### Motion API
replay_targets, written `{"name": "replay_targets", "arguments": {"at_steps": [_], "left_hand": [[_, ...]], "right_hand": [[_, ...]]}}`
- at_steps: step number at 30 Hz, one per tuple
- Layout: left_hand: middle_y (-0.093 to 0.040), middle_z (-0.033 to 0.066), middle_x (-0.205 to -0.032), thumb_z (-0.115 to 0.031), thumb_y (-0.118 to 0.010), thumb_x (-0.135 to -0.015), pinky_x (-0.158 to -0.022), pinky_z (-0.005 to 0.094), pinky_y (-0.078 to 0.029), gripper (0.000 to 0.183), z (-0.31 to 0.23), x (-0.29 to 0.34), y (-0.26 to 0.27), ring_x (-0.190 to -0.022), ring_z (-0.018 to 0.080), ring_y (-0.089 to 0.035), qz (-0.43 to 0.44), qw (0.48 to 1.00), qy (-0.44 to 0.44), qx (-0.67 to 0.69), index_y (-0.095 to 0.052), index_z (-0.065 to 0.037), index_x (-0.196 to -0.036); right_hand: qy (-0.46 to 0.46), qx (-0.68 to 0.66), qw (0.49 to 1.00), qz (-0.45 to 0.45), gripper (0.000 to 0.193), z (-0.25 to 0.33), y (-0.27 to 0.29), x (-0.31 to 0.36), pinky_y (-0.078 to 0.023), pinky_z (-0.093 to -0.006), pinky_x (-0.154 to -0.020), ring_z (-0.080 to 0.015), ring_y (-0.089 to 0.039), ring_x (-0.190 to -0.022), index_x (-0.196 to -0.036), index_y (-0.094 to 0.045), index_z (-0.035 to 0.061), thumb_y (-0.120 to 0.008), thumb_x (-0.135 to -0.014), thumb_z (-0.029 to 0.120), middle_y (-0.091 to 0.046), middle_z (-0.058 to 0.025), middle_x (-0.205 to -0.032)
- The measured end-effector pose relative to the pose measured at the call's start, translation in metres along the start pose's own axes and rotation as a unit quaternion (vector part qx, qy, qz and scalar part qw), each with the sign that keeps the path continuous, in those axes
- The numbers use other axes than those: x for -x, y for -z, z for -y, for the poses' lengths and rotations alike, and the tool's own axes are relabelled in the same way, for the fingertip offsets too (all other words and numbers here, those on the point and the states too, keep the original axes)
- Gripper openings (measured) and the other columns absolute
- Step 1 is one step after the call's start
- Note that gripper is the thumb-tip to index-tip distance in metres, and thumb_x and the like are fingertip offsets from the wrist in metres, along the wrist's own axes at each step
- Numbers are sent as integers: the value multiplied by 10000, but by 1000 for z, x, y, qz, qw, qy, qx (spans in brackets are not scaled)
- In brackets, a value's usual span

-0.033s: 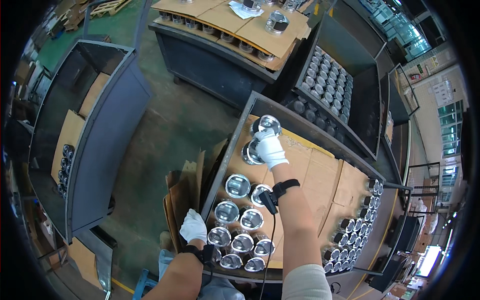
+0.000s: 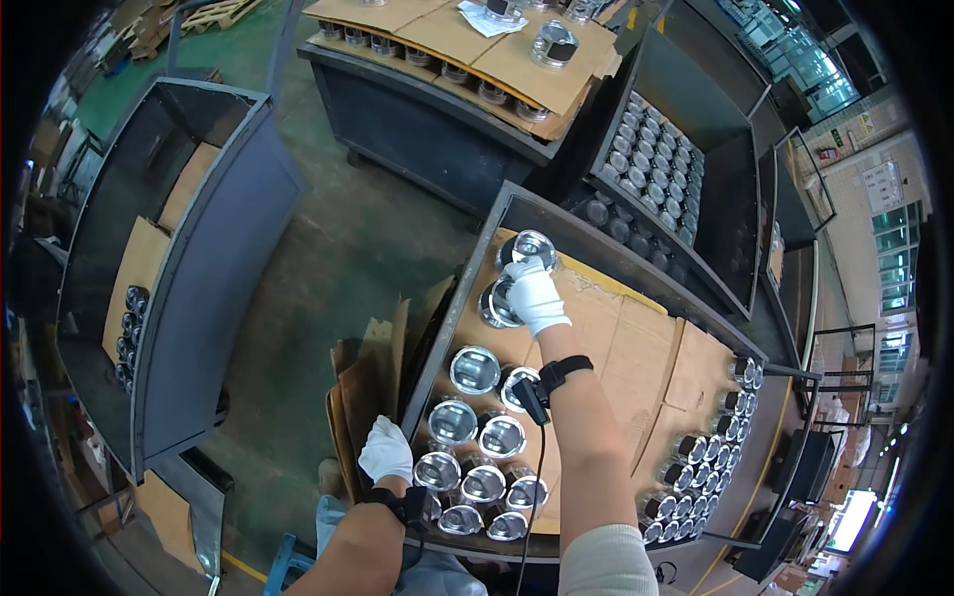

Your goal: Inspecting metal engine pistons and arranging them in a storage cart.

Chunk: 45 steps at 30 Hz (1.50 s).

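Note:
My right hand, in a white glove, reaches to the far left corner of a grey metal bin lined with cardboard. Its fingers are closed on a shiny metal piston; the palm side is hidden. Right by the fingertips stands a farther piston; whether they grip it too is unclear. Nearer me, several more pistons stand upright in the bin's left part. My left hand, also gloved, is curled beside the bin's left wall, by some upright cardboard sheets; its fingertips are mostly hidden.
Along the bin's right side stand several pistons. A second bin behind holds rows of them. A grey cart with cardboard and pistons stands at the back. On the left is another grey bin. A cable hangs from my right wrist.
My right hand and the two pistons next to it have shifted very slightly left. My left hand has stayed beside the bin wall.

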<state>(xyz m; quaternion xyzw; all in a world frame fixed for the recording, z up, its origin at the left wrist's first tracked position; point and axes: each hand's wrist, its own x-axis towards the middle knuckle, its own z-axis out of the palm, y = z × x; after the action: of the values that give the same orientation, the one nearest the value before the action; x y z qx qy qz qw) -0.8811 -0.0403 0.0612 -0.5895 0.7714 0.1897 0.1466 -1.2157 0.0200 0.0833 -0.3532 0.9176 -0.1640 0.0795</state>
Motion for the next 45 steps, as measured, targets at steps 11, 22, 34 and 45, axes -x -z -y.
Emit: {"name": "replay_targets", "arguments": {"at_steps": [11,22,34,45], "left_hand": [[-677,172,-874,-393,-272,-973,-741,484,-512,460,-2,1,7,-789,393,-652,19,1000,8,14,-656,-140,-973],[-661,146,-1003,-364,-283,-960,-772,461,-501,408,2,4,-6,-885,376,-633,1,999,-50,19,-597,-126,-1068],[-660,221,-950,-434,-210,-968,-828,472,-486,572,3,-3,-4,-923,407,-622,2,999,-2,43,-652,-74,-1021],[-651,219,-1010,-470,-215,-959,-864,461,-476,587,6,-4,-13,-985,404,-604,-23,998,5,51,-647,-89,-1071]], "right_hand": [[-121,-66,988,73,258,-2,-55,0,-478,-439,-864,-420,-585,-993,-1046,-646,103,-485,-883,222,-526,-255,-1179],[-157,-12,986,50,386,3,-15,47,-497,-420,-831,-354,-629,-929,-1238,-528,223,-529,-856,172,-557,-171,-1211],[-134,-15,969,208,300,55,51,367,-548,-397,-635,-313,-659,-765,-990,-671,218,-677,-692,255,-596,-132,-1113],[-232,-123,955,137,454,48,-72,440,-506,-503,-622,-422,-633,-681,-1187,-445,92,-586,-851,362,-646,-226,-750]]}}
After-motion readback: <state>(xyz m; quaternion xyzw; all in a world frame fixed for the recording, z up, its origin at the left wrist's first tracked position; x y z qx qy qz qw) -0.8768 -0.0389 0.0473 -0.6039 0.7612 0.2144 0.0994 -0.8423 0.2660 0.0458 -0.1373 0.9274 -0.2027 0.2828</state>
